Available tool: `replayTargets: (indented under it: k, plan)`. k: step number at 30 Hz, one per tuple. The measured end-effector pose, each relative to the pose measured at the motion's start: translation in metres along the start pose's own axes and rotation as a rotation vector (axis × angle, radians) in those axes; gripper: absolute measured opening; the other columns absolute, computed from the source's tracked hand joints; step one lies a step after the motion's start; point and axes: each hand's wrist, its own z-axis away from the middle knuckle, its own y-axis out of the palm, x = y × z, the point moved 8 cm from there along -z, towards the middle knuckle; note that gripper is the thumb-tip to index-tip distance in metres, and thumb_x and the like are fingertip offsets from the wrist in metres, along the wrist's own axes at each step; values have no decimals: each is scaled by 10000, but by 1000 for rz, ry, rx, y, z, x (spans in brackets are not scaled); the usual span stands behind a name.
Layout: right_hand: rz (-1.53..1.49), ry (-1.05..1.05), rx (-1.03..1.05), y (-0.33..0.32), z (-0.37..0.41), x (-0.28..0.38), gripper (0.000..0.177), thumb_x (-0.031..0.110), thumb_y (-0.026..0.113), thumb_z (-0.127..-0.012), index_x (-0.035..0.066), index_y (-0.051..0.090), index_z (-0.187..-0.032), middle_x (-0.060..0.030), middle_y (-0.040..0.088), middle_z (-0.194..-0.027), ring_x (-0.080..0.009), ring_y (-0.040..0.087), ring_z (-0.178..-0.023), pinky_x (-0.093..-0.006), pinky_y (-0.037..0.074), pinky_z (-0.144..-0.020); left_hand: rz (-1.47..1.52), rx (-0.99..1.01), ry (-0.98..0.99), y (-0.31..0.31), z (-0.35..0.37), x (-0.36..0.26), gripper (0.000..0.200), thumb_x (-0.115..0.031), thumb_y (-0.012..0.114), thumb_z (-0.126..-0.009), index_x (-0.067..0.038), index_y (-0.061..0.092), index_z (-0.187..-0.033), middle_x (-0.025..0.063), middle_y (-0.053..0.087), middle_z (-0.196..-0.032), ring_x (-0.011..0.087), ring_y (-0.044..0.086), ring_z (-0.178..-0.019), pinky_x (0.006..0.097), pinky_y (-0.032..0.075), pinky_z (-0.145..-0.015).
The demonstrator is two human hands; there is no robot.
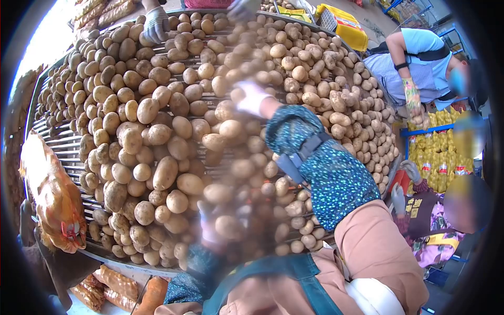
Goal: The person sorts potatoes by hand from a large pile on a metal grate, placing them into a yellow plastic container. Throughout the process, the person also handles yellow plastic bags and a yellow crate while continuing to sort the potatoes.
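Observation:
A broad slatted sorting table [62, 144] lies in front of me, covered in loose potatoes [166, 172]. My right hand [252, 98], in a pale glove, reaches across the middle. Its fingers are closed around a potato [238, 95] at the fingertips. Nearer my body, my left hand [210, 227] is low over the table, gloved and smeared by motion. A blurred potato [228, 226] appears right beside its fingers; whether the hand grips it I cannot tell. Patterned blue-green sleeves cover my forearms, and a strap with a dark device [300, 157] circles the right one.
At the far edge, a co-worker's striped gloved hand [156, 25] and another blurred glove [243, 9] reach over the potatoes. Two people stand along the right side. A filled net bag [52, 191] rests at the left edge. A yellow crate [344, 26] and yellow bags [438, 152] stand beyond.

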Motion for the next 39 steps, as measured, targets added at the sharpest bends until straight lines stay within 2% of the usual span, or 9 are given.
replayTargets:
  k: [6,9,14,17,25,28,32,34,39]
  plan:
    - [-1186,20,212,-24,44,-38,456,161,760,-761,44,659,-1191,-30,674,-1015,-161,642,-938,-323,540,-827,125,13,42,4,-2,-4,932,-832,456,-863,-189,390,-1535,192,490,-1481,409,608,-1122,502,539,-797]
    - [-740,123,24,-42,43,-37,376,173,742,-798,42,674,-1144,-73,689,-1007,-175,650,-929,-333,543,-843,134,-19,49,2,-3,-9,888,-800,471,-886,-162,439,-1503,216,504,-1464,427,606,-1144,521,541,-796]
    - [234,-209,-181,-65,35,49,432,143,616,-858,99,606,-1288,-141,591,-1355,-342,620,-1163,-436,503,-1014,108,36,18,-5,-4,-6,853,-759,480,-914,-125,471,-1485,216,503,-1473,431,603,-1159,533,544,-818]
    - [423,-320,-286,-37,-4,61,484,80,550,-906,102,526,-1389,-147,491,-1465,-347,604,-1211,-459,511,-1013,110,57,3,-2,-2,-3,846,-746,486,-920,-135,452,-1504,211,493,-1484,415,604,-1151,514,538,-837]
    - [628,34,9,-16,-26,44,418,159,663,-922,85,613,-1331,-164,541,-1383,-325,606,-1227,-428,540,-976,64,48,-7,0,3,-2,828,-722,518,-918,-145,448,-1508,212,478,-1491,394,605,-1169,498,544,-857]
    - [180,-56,-265,-43,18,37,526,210,762,-868,85,595,-1351,-153,587,-1328,-334,604,-1217,-390,512,-1022,82,88,-15,-1,3,-1,827,-721,519,-916,-146,451,-1505,213,499,-1472,401,608,-1169,511,559,-848]
    - [-1326,86,161,-5,71,6,484,338,788,-881,43,647,-1238,-81,679,-1129,-154,639,-952,-304,565,-787,90,98,-18,1,2,1,842,-729,508,-916,-129,442,-1503,213,523,-1446,402,618,-1153,504,571,-823]
    - [-1622,238,399,-5,127,38,418,367,732,-925,62,668,-1203,-48,682,-1056,-123,637,-890,-274,552,-694,25,110,-20,-1,-1,-1,856,-728,496,-922,-120,409,-1517,213,519,-1446,397,622,-1149,496,572,-819]
    - [-1159,-69,553,14,174,92,303,251,725,-893,50,709,-1120,-36,700,-1077,-125,615,-1060,-299,476,-963,150,105,-51,-8,-1,-3,828,-712,469,-946,-100,423,-1501,231,516,-1440,431,610,-1157,536,550,-838]
